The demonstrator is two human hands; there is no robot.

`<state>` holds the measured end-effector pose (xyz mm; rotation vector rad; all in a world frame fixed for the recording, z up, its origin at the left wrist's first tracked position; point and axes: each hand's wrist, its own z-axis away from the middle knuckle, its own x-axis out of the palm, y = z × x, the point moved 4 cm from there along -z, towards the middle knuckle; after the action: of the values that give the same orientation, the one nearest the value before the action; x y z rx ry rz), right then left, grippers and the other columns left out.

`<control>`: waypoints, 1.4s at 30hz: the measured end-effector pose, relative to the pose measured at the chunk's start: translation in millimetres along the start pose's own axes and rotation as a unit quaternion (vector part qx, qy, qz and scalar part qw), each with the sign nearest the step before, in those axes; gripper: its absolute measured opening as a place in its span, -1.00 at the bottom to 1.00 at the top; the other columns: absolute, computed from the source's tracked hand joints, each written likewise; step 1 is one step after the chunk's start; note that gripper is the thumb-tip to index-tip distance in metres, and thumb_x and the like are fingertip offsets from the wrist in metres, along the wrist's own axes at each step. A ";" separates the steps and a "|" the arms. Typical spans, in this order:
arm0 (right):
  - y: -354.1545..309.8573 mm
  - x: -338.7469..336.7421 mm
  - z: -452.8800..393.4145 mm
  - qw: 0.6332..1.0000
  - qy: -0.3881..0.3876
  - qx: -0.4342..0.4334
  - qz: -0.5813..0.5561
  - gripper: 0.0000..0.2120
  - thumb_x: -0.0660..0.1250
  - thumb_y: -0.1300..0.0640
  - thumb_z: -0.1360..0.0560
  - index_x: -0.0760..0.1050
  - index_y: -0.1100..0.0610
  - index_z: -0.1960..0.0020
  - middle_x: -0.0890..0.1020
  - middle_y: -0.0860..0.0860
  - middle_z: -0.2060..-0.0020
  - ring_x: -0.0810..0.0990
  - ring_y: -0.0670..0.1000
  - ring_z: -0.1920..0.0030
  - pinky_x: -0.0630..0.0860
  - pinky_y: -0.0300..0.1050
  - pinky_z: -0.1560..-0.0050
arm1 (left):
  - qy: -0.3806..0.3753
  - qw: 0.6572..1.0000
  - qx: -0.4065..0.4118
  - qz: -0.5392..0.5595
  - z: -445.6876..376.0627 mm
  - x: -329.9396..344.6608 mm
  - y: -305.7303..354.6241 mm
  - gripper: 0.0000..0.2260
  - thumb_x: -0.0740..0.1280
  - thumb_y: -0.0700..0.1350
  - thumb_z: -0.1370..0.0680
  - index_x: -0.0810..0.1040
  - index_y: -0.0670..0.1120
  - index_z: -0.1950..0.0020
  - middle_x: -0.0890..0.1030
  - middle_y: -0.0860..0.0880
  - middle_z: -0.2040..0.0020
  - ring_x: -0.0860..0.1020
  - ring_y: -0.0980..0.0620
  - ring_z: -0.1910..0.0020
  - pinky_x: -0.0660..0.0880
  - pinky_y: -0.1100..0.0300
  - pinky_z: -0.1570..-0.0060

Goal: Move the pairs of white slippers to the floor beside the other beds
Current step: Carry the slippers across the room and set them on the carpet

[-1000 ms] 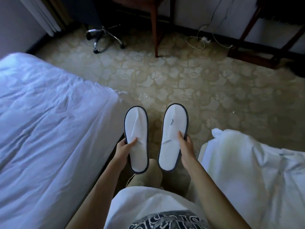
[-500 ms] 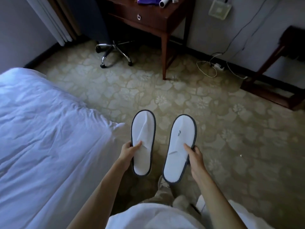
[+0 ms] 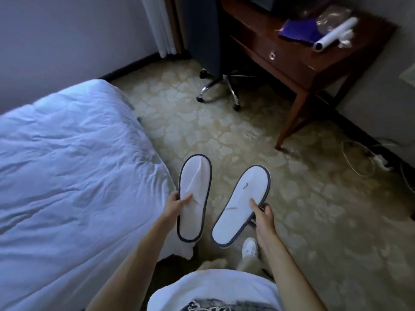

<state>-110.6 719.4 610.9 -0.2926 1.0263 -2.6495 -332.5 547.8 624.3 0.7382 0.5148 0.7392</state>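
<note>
I hold two white slippers with dark trim above the patterned floor (image 3: 224,135). My left hand (image 3: 176,204) grips the left slipper (image 3: 195,194) at its side, thumb on top. My right hand (image 3: 262,215) grips the right slipper (image 3: 241,203), which is tilted to the right. Both slippers hang in the air in front of me, just right of the bed (image 3: 67,176) with its rumpled white cover.
A wooden desk (image 3: 298,61) with a drawer stands at the back right, carrying a purple item and a white roll. An office chair base (image 3: 221,86) sits beside it. Cables and a power strip (image 3: 377,159) lie along the right wall. My shoe (image 3: 249,246) is below the slippers.
The view has shifted forward and left past the right-hand bed, which is out of sight now. The desk is closer. The slippers have spread apart, the right one tilting outward.
</note>
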 end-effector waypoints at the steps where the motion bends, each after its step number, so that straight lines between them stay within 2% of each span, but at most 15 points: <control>1: -18.0 16.7 -14.1 1.000 -0.021 -0.008 0.019 -0.85 0.39 0.04 -0.48 0.43 0.01 0.05 0.60 0.08 -0.03 0.61 0.16 -0.03 0.61 0.14 -0.03 | 0.013 1.000 0.003 0.013 -11.2 -4.0 12.8 -0.67 0.46 0.00 -0.48 0.63 -0.21 -0.11 0.70 -0.23 -0.02 0.68 -0.24 -0.01 0.64 -0.10 0.02; 3: -52.1 50.9 -41.4 0.996 -0.066 -0.010 0.056 -0.87 0.38 0.04 -0.49 0.45 0.01 0.04 0.61 0.07 -0.05 0.60 0.15 -0.07 0.58 0.18 -0.12 | 0.033 0.999 0.020 0.028 -33.5 -14.0 39.6 -0.69 0.44 -0.02 -0.51 0.62 -0.19 -0.15 0.71 -0.18 -0.01 0.70 -0.17 0.03 0.67 0.03 0.15; 6: -87.5 105.0 -79.0 0.987 -0.092 0.000 0.131 -0.79 0.39 0.01 -0.48 0.48 0.10 -0.02 0.62 0.09 -0.04 0.62 0.11 0.01 0.61 0.05 0.04 | 0.064 0.997 0.036 0.033 -62.3 -40.9 76.9 -0.71 0.43 -0.06 -0.52 0.60 -0.20 -0.16 0.70 -0.13 0.03 0.70 0.02 0.19 0.60 0.22 0.33; 10: -112.7 184.4 -128.7 0.978 -0.134 0.016 0.161 -0.67 0.39 0.01 -0.48 0.47 0.18 -0.14 0.62 0.09 -0.06 0.63 0.11 -0.04 0.61 -0.05 0.15 | 0.088 0.996 0.028 0.012 -125.4 -91.0 114.7 -0.77 0.44 -0.08 -0.51 0.63 -0.22 -0.05 0.70 -0.13 0.12 0.69 0.00 0.23 0.61 0.18 0.31; 12: -118.0 221.5 -151.6 0.975 -0.143 0.029 0.169 -0.65 0.40 0.03 -0.48 0.47 0.20 -0.17 0.63 0.09 -0.07 0.62 0.12 -0.06 0.61 -0.05 0.12 | 0.100 0.995 0.018 0.022 -167.8 -116.8 130.0 -0.82 0.43 -0.12 -0.52 0.64 -0.22 -0.02 0.72 -0.03 0.22 0.70 0.06 0.27 0.58 0.24 0.35; 15: -121.8 266.8 -192.1 0.977 -0.116 0.045 0.176 -0.64 0.39 0.04 -0.49 0.46 0.21 -0.19 0.63 0.10 -0.08 0.62 0.11 -0.05 0.59 -0.05 0.09 | 0.100 0.995 -0.005 0.019 -245.6 -151.5 153.0 -0.80 0.44 -0.15 -0.51 0.62 -0.24 -0.06 0.73 0.01 0.22 0.69 -0.05 0.18 0.59 0.24 0.36; 17: -122.6 289.2 -219.2 0.980 -0.075 0.068 0.170 -0.65 0.38 0.06 -0.50 0.46 0.22 -0.20 0.62 0.12 -0.10 0.61 0.12 -0.04 0.59 -0.01 0.06 | 0.096 0.995 -0.026 0.005 -300.7 -169.8 168.1 -0.69 0.48 -0.13 -0.48 0.56 -0.30 -0.10 0.70 -0.21 0.02 0.65 -0.21 0.04 0.64 0.00 0.17; 19: -121.1 309.7 -243.6 0.983 -0.031 0.094 0.152 -0.67 0.37 0.07 -0.50 0.45 0.22 -0.18 0.61 0.15 -0.12 0.60 0.15 -0.07 0.59 0.03 0.02 | 0.080 0.995 -0.051 -0.026 -349.7 -184.9 187.1 -0.65 0.50 -0.12 -0.46 0.47 -0.26 -0.10 0.61 -0.32 -0.12 0.61 -0.20 0.00 0.57 -0.18 -0.01; 23: -123.5 353.2 -285.5 0.990 0.039 0.109 0.084 -0.67 0.40 0.11 -0.48 0.42 0.20 -0.18 0.59 0.16 -0.13 0.59 0.17 -0.12 0.58 0.12 -0.14 | 0.029 0.991 -0.043 -0.121 -441.8 -195.0 228.1 -0.71 0.49 -0.08 -0.45 0.43 -0.06 -0.04 0.59 -0.26 -0.16 0.61 -0.23 -0.04 0.57 -0.13 0.01; 27: -98.6 397.6 -334.4 0.989 0.059 0.132 0.027 -0.70 0.41 0.15 -0.47 0.43 0.19 -0.14 0.61 0.16 -0.09 0.60 0.18 -0.10 0.55 0.17 -0.17 | -0.014 0.974 -0.012 -0.224 -535.9 -184.2 250.1 -0.62 0.47 -0.06 -0.47 0.44 -0.19 -0.17 0.60 -0.23 -0.11 0.60 -0.24 -0.07 0.56 -0.14 -0.02; 31: -22.3 431.2 -417.4 0.980 0.079 0.180 -0.017 -0.80 0.43 0.20 -0.45 0.44 0.17 0.01 0.62 0.17 0.01 0.62 0.26 -0.03 0.59 0.20 -0.05 | -0.053 0.957 0.016 -0.284 -648.3 -160.1 224.4 -0.62 0.51 0.00 -0.38 0.45 -0.12 -0.06 0.64 -0.23 -0.01 0.63 -0.20 0.06 0.57 -0.18 0.05; 33: 23.0 443.0 -464.5 0.974 0.081 0.211 -0.035 -0.81 0.43 0.18 -0.45 0.44 0.17 0.03 0.62 0.22 -0.04 0.63 0.24 -0.01 0.60 0.13 0.02 | -0.065 0.945 0.030 -0.318 -701.4 -146.2 192.6 -0.65 0.51 -0.02 -0.39 0.42 -0.07 -0.02 0.63 -0.15 0.09 0.62 -0.17 0.14 0.57 -0.14 0.12; 37: 124.6 453.0 -562.1 0.959 0.094 0.256 -0.070 -0.83 0.42 0.23 -0.46 0.43 0.19 0.05 0.60 0.25 -0.10 0.63 0.25 -0.06 0.61 0.14 -0.04 | -0.086 0.920 0.052 -0.379 -802.6 -113.1 102.8 -0.59 0.50 -0.15 -0.44 0.31 -0.12 -0.09 0.50 -0.04 0.18 0.48 0.05 0.32 0.39 0.32 0.40; 40: 163.4 460.8 -619.0 0.960 0.108 0.252 -0.061 -0.82 0.39 0.25 -0.48 0.38 0.20 0.06 0.56 0.19 -0.06 0.59 0.14 0.02 0.63 -0.02 0.16 | -0.086 0.915 0.061 -0.389 -857.0 -98.6 52.2 -0.61 0.47 -0.18 -0.47 0.27 -0.08 -0.09 0.49 -0.15 0.17 0.47 -0.07 0.32 0.39 0.16 0.39; 42: 195.7 467.6 -656.1 0.963 0.097 0.248 -0.049 -0.75 0.36 0.23 -0.50 0.38 0.22 -0.12 0.53 0.18 -0.11 0.55 0.12 -0.01 0.62 0.04 0.04 | -0.096 0.907 0.060 -0.406 -893.9 -93.7 4.1 -0.62 0.45 -0.19 -0.49 0.26 -0.06 -0.10 0.50 -0.20 0.17 0.48 -0.10 0.31 0.41 0.07 0.35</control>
<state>-701.3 835.0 40.6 0.0282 0.3680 -2.9527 -974.5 848.2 71.6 0.6228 0.6275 -0.1469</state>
